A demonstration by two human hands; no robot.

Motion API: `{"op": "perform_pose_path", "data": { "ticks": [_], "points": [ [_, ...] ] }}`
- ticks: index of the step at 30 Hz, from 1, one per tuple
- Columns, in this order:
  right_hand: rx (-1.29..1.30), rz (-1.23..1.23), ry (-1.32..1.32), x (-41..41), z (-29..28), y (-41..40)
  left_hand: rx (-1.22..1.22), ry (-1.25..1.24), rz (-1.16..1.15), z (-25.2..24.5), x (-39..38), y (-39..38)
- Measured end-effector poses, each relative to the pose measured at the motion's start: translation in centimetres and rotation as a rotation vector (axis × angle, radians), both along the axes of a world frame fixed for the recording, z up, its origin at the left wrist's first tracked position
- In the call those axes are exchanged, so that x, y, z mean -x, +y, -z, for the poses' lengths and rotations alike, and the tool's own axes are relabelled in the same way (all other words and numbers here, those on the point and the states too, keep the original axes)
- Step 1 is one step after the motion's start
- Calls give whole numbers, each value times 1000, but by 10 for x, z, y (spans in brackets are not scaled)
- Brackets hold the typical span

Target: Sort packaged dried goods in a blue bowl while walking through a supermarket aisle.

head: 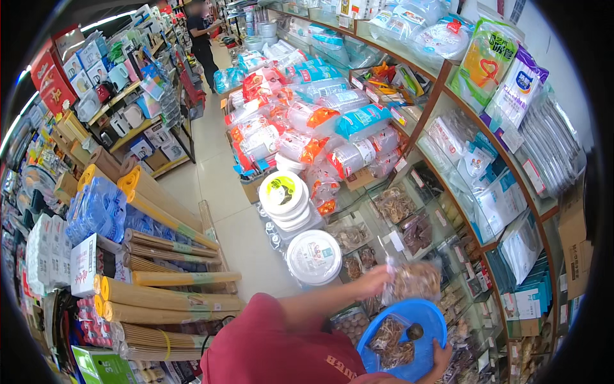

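Observation:
My left hand (376,282) grips the gathered top of a clear plastic bag of brown dried food (415,282), slightly blurred. The bag is above the far rim of a blue plastic basin (434,314) and the glass-divided display counter. My right hand (440,357) holds the basin by its near right rim, with part of the hand cut off by the basin and frame edge. Inside the basin lie clear bags of dried strips (387,334) and a dark round object (415,331) whose kind I cannot tell.
White lidded plastic tubs (314,258) stand left of the counter. Wrapped disposable cups (307,117) are heaped beyond them. Glass shelves (484,230) of packaged goods rise at the right. Rolled bamboo mats (168,300) lie at the left. A person (201,41) stands down the tiled aisle.

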State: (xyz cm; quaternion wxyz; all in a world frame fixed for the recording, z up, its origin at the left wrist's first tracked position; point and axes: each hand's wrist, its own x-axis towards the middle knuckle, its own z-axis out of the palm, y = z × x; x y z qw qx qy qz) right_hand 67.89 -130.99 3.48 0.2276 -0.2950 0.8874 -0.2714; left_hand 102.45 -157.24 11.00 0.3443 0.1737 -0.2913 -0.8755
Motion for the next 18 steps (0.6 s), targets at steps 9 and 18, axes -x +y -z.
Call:
{"op": "perform_pose_path", "data": {
  "ticks": [9, 18],
  "points": [
    [-198, 140, 155, -16, -20, -27, 566, -191, 334, 34, 22, 35],
    [-90, 102, 113, -15, -24, -2, -209, -401, 120, 173, 35, -6]
  ]
}}
